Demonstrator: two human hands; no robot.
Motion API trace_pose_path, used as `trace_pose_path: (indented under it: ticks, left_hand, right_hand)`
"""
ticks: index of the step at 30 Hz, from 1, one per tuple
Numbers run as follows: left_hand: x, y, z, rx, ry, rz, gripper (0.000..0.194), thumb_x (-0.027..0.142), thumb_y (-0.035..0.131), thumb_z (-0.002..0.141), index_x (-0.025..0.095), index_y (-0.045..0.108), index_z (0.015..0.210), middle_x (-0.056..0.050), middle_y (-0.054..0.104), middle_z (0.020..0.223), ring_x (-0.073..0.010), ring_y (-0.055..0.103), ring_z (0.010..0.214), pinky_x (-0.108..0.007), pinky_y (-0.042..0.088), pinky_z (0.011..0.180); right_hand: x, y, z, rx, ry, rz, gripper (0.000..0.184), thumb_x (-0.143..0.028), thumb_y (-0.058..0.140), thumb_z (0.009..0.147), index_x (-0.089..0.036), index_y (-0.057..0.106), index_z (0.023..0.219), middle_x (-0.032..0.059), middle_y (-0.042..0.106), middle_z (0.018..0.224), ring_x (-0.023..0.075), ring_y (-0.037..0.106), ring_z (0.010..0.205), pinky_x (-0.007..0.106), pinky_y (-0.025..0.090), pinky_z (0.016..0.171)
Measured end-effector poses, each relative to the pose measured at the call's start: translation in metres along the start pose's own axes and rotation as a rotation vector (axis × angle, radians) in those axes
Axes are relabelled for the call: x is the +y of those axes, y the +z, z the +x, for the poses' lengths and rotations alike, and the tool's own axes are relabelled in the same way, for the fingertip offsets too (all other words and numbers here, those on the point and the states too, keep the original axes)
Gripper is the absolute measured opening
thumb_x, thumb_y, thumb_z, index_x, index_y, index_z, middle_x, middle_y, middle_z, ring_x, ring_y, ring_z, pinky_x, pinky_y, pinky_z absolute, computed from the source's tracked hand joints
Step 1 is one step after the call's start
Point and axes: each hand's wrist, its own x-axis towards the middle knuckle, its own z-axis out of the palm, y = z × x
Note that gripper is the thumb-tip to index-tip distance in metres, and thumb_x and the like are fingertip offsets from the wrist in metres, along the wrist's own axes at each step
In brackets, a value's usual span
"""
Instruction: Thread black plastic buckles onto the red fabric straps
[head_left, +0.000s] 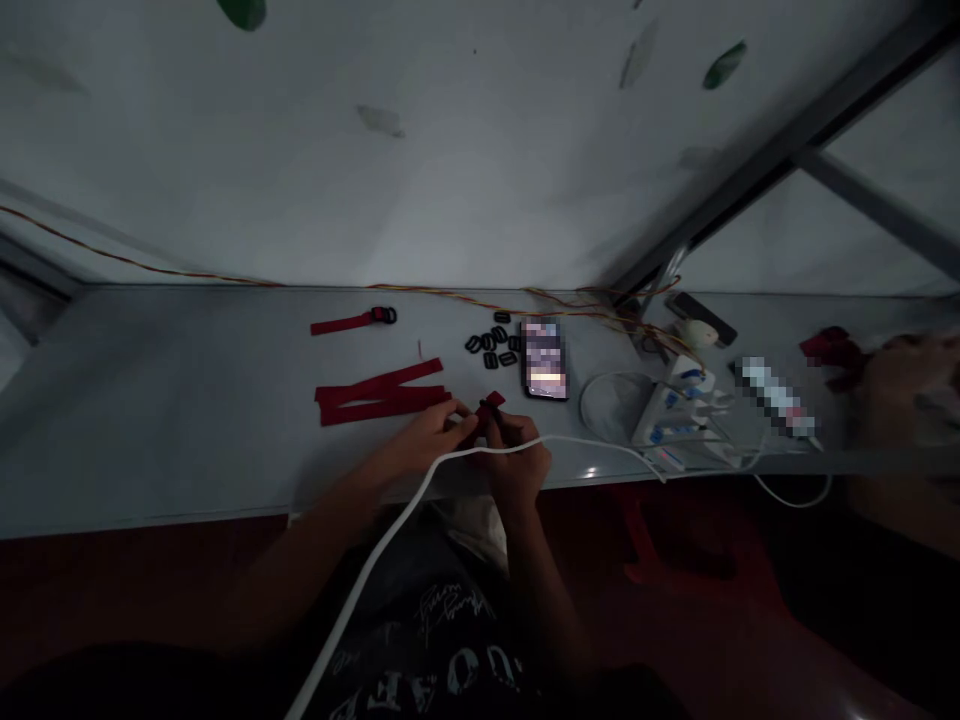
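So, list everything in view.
Table: one, grey, middle
Wall: one, pale, behind
Leaf shapes: several, greenish, wall
Frame: one, grey, right
Wires: several, orange, table's back
Buckled strap: one, red, back left
Loose straps: several, red, left
Phone: one, black, centre
Buckles: about seven, black, by phone
Sockets: several, white, right
Bar: one, dark, behind sockets
Blurred device: one, whitish, right
Bundle: one, dark red, far right
Another person's hand: one, far right
Cable: at least one, white, front
Shirt: one, dark, bottom
Held strap: one, red, front
Held buckle: one, black, front
Left hand: one, bare, at held strap
Right hand: one, bare, at held strap
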Motion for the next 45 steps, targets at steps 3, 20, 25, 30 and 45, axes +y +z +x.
trace_pose_path:
  ticks: [3,20,25,30,45]
  left_hand:
    - [-0.005,-0.001,-0.021,0.019,-0.116,-0.169,0.048,0.066,0.062,0.090,0.019,0.061,0.102,0.002,0.060,0.057,-0.0139,0.054,0.049,-0.025,0.039,0.050]
    - [0.033,-0.127,0.028,0.204,0.159,0.711,0.048,0.049,0.049,0.100,0.018,0.062,0.067,-0.002,0.057,0.063,-0.0156,0.050,0.063,-0.028,0.032,0.063]
    - [0.037,-0.162,0.058,0.163,0.020,1.070,0.040,0.051,0.056,0.097,0.019,0.079,0.099,-0.008,0.073,0.089,-0.0224,0.066,0.082,-0.030,0.041,0.072]
    - [0.032,-0.186,0.058,0.143,0.044,1.276,0.053,0.055,0.072,0.085,0.020,0.071,0.126,-0.014,0.070,0.127,-0.0298,0.066,0.113,-0.032,0.046,0.088]
    - [0.002,-0.183,0.004,0.245,0.267,1.273,0.033,0.013,0.053,0.091,0.016,0.072,0.118,-0.019,0.064,0.128,-0.0322,0.063,0.118,-0.047,0.050,0.104]
  right_hand:
    - [-0.004,0.010,-0.002,-0.039,-0.094,-0.006,0.023,-0.041,0.064,0.092,-0.021,0.071,0.098,0.0090,0.081,0.098,0.0230,0.077,0.079,0.034,0.060,0.072]
    - [0.018,0.035,0.094,-0.166,0.224,-0.038,0.043,-0.043,0.063,0.086,-0.014,0.063,0.118,0.0074,0.077,0.075,0.0225,0.070,0.052,0.032,0.053,0.053]
    - [0.018,0.040,0.090,-0.154,0.159,-0.170,0.039,-0.043,0.061,0.090,-0.015,0.065,0.117,-0.0003,0.068,0.058,0.0205,0.068,0.050,0.030,0.052,0.058]
    - [0.020,0.040,0.084,-0.131,0.074,-0.199,0.035,-0.042,0.057,0.093,-0.015,0.067,0.111,0.0022,0.071,0.063,0.0191,0.068,0.052,0.029,0.050,0.062]
    - [0.027,0.043,0.081,-0.137,-0.057,-0.170,0.037,-0.046,0.052,0.092,-0.015,0.071,0.101,0.0043,0.071,0.064,0.0195,0.066,0.058,0.031,0.048,0.066]
